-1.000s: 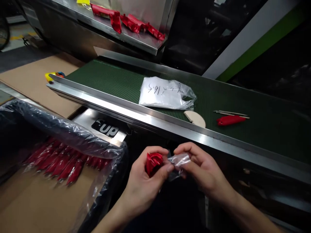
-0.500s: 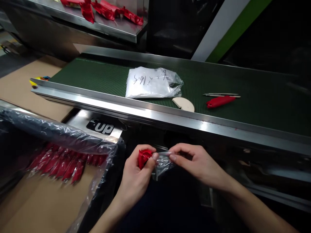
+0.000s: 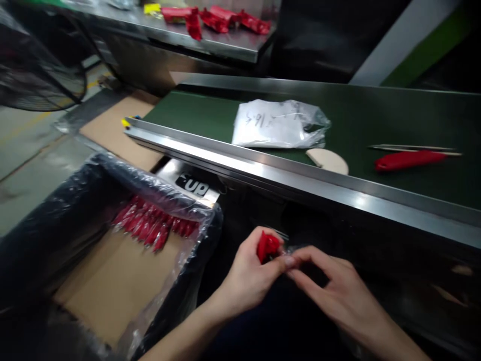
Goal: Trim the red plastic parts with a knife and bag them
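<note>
In the head view, the left hand (image 3: 246, 278) is curled around a small, glossy red moulded part (image 3: 266, 246), thumb forward and fingers wrapped behind it; the part sits in front of the person, below the metal rail (image 3: 233, 156) of the green ribbed conveyor belt (image 3: 356, 120) and to the right of the plastic-lined box (image 3: 214, 215). The right hand (image 3: 341, 288) has thumb and forefinger nearly closed, tips meeting the left thumb at a wisp of thin clear film (image 3: 288, 249); it seems to pinch the film, its palm open.

The red part looks like hard plastic, so it should be light and fairly stiff; its body probably takes a firm wrap without bending, though the shiny surface may turn a little in the fingers, and any thin edges at the open end are better not squeezed. The film looks limp, slippery and easily creased or torn; it is best taken by its edge between fingertip pads, with the part steadied along its body by the other hand.

Red pieces in clear wrapping (image 3: 145, 223) lie in a row inside the box; a white plastic packet (image 3: 266, 125), a cream half-round piece (image 3: 330, 161) and a red-handled tool (image 3: 409, 160) rest on the belt.
</note>
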A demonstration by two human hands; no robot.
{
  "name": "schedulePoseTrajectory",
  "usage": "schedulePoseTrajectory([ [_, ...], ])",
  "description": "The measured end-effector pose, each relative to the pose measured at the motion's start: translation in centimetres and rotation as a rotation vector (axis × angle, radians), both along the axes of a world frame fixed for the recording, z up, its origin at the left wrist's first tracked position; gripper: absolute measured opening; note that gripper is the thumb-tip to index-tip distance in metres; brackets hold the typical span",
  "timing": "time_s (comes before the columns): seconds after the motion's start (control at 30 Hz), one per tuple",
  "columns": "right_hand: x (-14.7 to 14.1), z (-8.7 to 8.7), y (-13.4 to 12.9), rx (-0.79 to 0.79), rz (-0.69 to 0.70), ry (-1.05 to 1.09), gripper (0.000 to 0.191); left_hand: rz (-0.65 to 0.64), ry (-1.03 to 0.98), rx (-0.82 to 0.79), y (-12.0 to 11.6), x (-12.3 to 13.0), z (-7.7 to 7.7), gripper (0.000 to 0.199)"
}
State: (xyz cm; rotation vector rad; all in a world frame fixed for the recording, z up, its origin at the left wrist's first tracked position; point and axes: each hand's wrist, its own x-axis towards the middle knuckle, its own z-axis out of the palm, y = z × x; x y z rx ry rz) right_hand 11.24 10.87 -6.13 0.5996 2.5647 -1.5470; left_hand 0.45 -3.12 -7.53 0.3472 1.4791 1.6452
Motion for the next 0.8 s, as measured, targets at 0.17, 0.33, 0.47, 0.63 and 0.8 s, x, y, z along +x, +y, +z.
schedulePoseTrajectory([
  [0.17, 0.9, -0.7, 0.2, 0.218, -0.190, -0.050, 0.030, -0.016, 0.199, -0.094, -0.7, 0.3, -0.8, 0.015],
  [0.33, 0.5, -1.3, -0.4, 0.484, -0.086, 0.237, 0.018, 0.059, 0.398, -0.187, -0.9, 0.3, -1.5, 0.019],
  [0.47, -0.8, -0.2, -0.8, 0.456, 0.036, 0.320, 0.018, 0.035, 0.598, -0.202, -1.3, 0.2, -2.6, 0.032],
  [0.63, -2.5, 1.6, -2.0, 0.313, 0.262, 0.300, 0.011, -0.060, 0.809, -0.200, -2.3, 0.6, -3.0, 0.043],
  [0.8, -1.3, 2.4, -1.2, 0.487, 0.009, 0.432, 0.017, 0.131, 0.699, -0.194, -3.8, -0.5, -3.9, 0.058],
])
